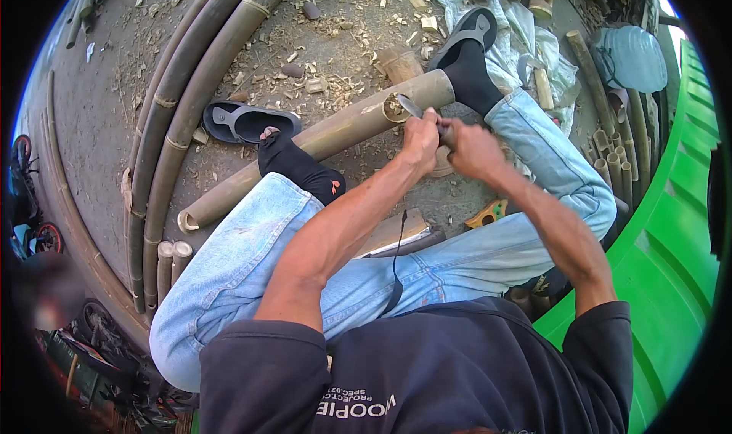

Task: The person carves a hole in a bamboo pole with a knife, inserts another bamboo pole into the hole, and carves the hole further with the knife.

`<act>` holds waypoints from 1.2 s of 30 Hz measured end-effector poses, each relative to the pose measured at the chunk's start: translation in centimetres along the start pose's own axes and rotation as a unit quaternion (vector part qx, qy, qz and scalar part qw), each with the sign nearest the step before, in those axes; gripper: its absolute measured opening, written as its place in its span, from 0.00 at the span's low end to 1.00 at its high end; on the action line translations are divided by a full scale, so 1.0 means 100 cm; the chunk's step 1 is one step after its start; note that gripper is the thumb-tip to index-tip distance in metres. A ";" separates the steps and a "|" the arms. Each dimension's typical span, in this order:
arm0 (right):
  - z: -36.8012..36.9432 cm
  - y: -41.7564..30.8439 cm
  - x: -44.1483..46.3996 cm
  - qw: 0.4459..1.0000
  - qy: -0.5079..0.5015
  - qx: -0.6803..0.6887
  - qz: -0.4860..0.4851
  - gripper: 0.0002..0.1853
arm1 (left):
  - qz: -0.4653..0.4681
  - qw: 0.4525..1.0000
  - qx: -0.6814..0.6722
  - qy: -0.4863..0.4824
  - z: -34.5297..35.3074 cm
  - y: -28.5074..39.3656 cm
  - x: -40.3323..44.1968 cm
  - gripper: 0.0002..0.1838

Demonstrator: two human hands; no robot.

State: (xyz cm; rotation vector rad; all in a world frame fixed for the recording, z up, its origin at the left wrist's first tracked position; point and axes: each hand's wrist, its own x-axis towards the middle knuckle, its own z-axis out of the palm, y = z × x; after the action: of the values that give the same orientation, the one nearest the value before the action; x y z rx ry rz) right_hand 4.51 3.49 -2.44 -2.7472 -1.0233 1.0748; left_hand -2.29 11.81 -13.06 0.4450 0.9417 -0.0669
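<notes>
A thick bamboo pole (347, 133) lies slantwise on the ground between my legs, with a rough round hole cut in its side near the far right end. The blade of a knife (410, 106) meets the rim of that hole. Around the knife's handle, my right hand (474, 150) is closed. My left hand (421, 138) is closed at the blade's near end, just beside the hole, its fingertips pressed on the knife. One foot in a black sock (301, 167) rests against the pole, and the other sock (470, 80) is by its far end.
Long curved bamboo poles (183, 121) run along the left. Wood chips (316, 85) and two sandals (252, 123) lie beyond the pole. A yellow-handled saw (486, 214) is near my right thigh. Cut bamboo pieces (614, 167), a plastic jug (631, 59) and green metal sheeting (648, 281) stand at right.
</notes>
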 end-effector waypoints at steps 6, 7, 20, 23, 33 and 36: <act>-0.003 -0.015 0.001 0.999 -0.033 -0.005 0.012 0.18 | 0.014 0.988 0.150 0.035 -0.012 0.027 -0.008 0.15; 0.041 -0.006 -0.005 0.994 0.000 0.111 -0.008 0.20 | 0.024 0.928 0.365 0.070 -0.019 0.025 -0.008 0.15; 0.048 -0.037 -0.033 0.859 -0.086 0.469 0.184 0.11 | 0.181 0.614 0.759 -0.120 -0.020 0.024 -0.014 0.14; 0.026 -0.018 -0.023 0.893 -0.123 0.407 0.148 0.13 | 0.172 0.722 0.670 -0.007 -0.010 0.013 -0.007 0.14; -0.065 0.012 0.054 0.975 -0.203 0.059 -0.073 0.17 | 0.005 0.987 0.079 0.140 0.032 0.028 0.004 0.12; -0.054 0.025 0.052 0.979 -0.188 0.025 -0.070 0.18 | -0.004 0.996 -0.023 0.089 0.029 0.030 0.001 0.11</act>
State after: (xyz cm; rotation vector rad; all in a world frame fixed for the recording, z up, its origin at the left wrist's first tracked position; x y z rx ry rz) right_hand 12.07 5.70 -2.01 -2.4396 -1.1859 1.6086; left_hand 0.72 13.42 -10.69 0.4091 1.1179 -0.0120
